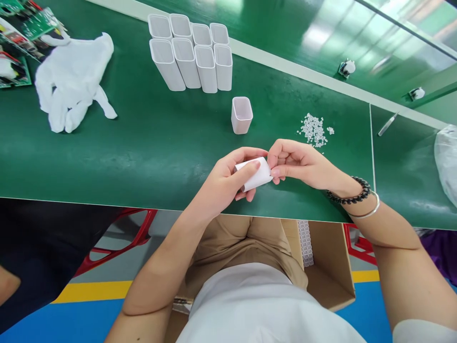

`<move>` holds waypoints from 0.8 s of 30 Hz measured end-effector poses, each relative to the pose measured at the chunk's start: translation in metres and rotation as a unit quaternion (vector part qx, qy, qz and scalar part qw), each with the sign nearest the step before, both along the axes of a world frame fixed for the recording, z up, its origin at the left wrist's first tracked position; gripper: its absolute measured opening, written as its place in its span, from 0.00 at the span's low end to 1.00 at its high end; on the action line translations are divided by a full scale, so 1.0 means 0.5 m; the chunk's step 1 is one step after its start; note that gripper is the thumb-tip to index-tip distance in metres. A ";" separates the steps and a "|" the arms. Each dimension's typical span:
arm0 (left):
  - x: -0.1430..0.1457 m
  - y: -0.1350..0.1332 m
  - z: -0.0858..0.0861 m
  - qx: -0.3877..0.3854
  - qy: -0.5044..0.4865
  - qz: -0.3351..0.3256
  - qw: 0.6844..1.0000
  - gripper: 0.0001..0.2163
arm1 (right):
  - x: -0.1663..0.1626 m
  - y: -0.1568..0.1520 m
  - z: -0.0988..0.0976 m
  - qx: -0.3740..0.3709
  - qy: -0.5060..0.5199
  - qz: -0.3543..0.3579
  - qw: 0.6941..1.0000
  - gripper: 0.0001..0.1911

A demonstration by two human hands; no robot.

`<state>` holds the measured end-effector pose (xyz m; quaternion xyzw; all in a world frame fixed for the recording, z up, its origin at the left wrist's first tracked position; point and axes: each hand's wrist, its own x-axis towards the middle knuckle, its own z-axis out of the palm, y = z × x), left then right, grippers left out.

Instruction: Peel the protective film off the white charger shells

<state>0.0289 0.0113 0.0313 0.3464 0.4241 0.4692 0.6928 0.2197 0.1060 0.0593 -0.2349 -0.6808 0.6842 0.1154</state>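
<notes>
My left hand [228,178] is wrapped around a white plastic tube-shaped housing [257,175], held on its side just above the green table. My right hand [296,162] is closed in a pinch at the housing's right end; whatever is between those fingertips is too small to see. One identical white housing [242,115] stands upright and alone just beyond my hands. Several more housings [193,59] stand packed in two rows farther back. A small heap of tiny white beads [313,129] lies to the right of the single housing.
White cloth gloves [73,78] lie at the left, beside green circuit boards [21,38]. Tweezers [387,125] and a clear plastic bag [446,159] are at the right. A cardboard box [328,267] sits below the table edge [107,204].
</notes>
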 end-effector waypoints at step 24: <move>-0.003 -0.001 -0.007 -0.012 0.036 -0.010 0.999 0.12 | 0.004 -0.028 0.008 0.096 -0.069 -0.031 0.993 0.04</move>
